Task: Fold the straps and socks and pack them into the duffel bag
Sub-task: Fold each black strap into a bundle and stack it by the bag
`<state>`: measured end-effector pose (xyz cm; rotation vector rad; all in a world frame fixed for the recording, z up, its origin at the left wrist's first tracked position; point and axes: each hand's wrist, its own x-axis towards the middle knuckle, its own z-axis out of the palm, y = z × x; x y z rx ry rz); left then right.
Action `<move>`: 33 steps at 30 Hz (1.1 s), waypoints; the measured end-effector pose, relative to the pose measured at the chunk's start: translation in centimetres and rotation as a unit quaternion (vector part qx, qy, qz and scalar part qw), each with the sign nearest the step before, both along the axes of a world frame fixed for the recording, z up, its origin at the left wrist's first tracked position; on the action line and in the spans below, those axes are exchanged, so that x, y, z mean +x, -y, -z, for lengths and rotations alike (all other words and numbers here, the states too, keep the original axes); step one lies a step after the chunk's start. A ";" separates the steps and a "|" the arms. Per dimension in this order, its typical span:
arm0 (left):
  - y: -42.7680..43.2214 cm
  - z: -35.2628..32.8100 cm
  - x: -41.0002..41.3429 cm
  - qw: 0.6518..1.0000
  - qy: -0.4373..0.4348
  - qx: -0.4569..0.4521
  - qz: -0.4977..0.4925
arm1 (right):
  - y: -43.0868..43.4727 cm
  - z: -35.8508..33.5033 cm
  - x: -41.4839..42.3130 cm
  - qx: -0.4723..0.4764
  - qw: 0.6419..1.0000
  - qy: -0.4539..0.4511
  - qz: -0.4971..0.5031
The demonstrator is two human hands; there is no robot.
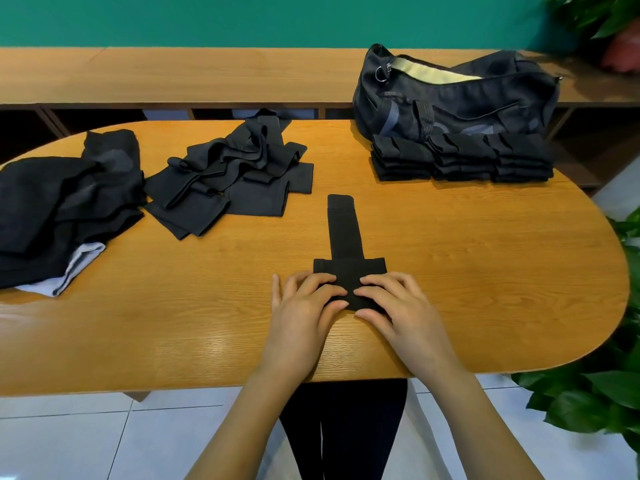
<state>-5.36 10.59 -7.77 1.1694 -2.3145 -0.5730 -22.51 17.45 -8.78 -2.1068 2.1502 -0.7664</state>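
Observation:
A black sock lies lengthwise on the wooden table, its near end folded into a wide band. My left hand and my right hand pinch that folded end, fingers on top and thumbs at its near edge. Folded black pieces stand in a neat row of stacks at the back right. Right behind them sits the dark duffel bag, unzipped, with pale lining showing. A loose heap of black socks and straps lies at the back centre.
A second heap of dark cloth with a grey lining covers the table's left end. A wooden bench runs behind the table under a green wall. Leafy plants stand at the right edge.

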 end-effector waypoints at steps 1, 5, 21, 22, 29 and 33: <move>0.0 -0.1 0.0 1.000 0.000 0.002 -0.002 | 0.0 0.0 0.1 -0.007 1.000 -0.009 0.003; 0.0 0.0 0.1 1.000 -0.012 -0.002 0.008 | 0.1 0.1 0.1 -0.023 0.999 -0.026 0.014; 0.0 0.2 0.2 0.998 -0.060 0.006 -0.003 | 0.3 0.0 -0.2 -0.018 0.998 0.056 0.029; 0.0 0.1 0.2 0.998 -0.060 0.006 -0.003 | 0.3 -0.1 -0.2 -0.017 0.997 0.062 0.031; 0.2 0.0 0.2 0.998 -0.063 0.024 -0.016 | 0.2 -0.3 -0.3 -0.018 0.996 0.080 0.028; 0.2 -0.1 0.1 0.997 -0.064 0.028 -0.020 | 0.3 -0.3 -0.4 -0.016 0.996 0.082 0.024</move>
